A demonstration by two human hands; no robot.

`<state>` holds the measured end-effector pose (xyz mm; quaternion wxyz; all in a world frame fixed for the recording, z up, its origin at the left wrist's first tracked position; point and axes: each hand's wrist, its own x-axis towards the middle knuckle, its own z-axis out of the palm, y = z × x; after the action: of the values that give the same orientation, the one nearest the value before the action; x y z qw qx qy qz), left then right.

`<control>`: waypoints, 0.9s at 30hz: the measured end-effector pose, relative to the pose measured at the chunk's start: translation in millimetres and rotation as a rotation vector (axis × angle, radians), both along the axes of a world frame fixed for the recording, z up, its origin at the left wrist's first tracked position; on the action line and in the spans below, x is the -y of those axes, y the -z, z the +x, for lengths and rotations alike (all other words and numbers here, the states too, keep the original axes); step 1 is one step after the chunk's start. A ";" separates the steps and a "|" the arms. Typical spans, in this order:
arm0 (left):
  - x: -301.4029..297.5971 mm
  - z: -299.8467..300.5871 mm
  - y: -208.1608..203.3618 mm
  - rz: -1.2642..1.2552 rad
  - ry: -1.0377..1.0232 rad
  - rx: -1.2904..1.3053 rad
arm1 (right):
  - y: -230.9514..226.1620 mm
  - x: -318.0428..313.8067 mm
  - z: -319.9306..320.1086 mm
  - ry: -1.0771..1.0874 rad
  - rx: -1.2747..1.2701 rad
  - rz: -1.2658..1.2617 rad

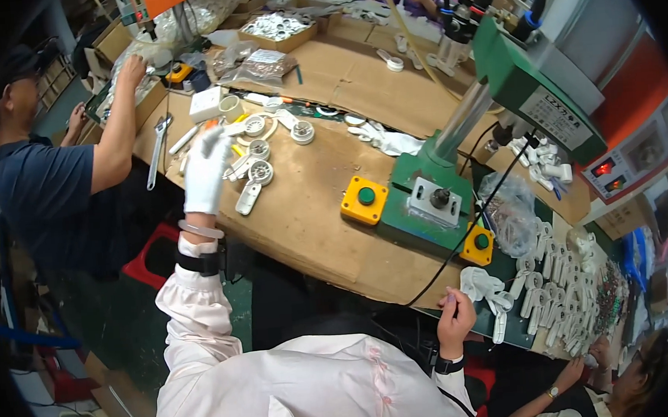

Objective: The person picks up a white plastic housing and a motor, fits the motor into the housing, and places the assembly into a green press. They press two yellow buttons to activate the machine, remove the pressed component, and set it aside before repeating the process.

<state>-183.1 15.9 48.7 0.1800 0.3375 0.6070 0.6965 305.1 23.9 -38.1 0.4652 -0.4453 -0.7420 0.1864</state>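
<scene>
My left hand (205, 175), in a white glove, reaches over the table's left side, its fingers stretched toward a cluster of white plastic parts. These look like small handheld fan housings: one has a round grille (255, 125), and another grille with a handle (260, 172) lies closer to me. Glove and parts are both white, so contact at the fingertips is unclear. At the table's front edge on the right, my bare right hand (456, 320) is raised with its fingers curled in, and nothing shows in them. Beside it lies a crumpled white glove (479, 283).
A green bench press (434, 194) stands at right centre, with yellow button boxes (364, 200) (477, 245) on both sides. Many white handled parts (557, 293) lie to its right. A wrench (158, 152) is at far left. Co-workers sit left (60, 166), lower right and at the back.
</scene>
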 end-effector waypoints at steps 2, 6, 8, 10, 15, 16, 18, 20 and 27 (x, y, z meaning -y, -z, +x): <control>7.2 0.3 38.2 -0.190 -0.186 -0.408 | 1.7 -0.5 -2.3 -0.003 -0.012 -0.010; 29.5 51.0 35.0 -0.463 -0.450 -0.798 | 6.1 4.5 5.0 0.033 -0.023 -0.002; 42.2 69.0 43.9 -0.509 -0.540 -0.808 | 7.2 6.5 6.5 0.035 -0.025 -0.020; 44.7 73.1 45.6 -0.533 -0.592 -0.808 | 8.3 5.4 6.2 0.028 -0.024 -0.027; 33.5 64.8 52.0 -0.819 -0.361 -0.741 | 7.4 3.9 6.5 -0.006 -0.044 -0.033; 30.5 62.1 58.8 -0.783 -0.356 -0.762 | 4.9 5.6 6.3 -0.009 -0.082 -0.072; 28.4 60.6 69.0 -0.744 -0.333 -0.790 | -0.5 9.5 7.5 0.005 -0.120 -0.114; 30.0 59.9 76.1 -0.679 -0.356 -0.772 | -8.6 9.7 6.4 -0.031 -0.127 -0.108; 56.3 107.9 47.9 -0.313 -0.332 -0.807 | -65.9 -0.8 -6.9 -0.252 -0.024 -0.017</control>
<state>-75.2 -40.4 0.8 -0.1356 0.4486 0.7722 0.4290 298.2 24.7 27.8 0.4432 -0.3503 -0.7847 0.2551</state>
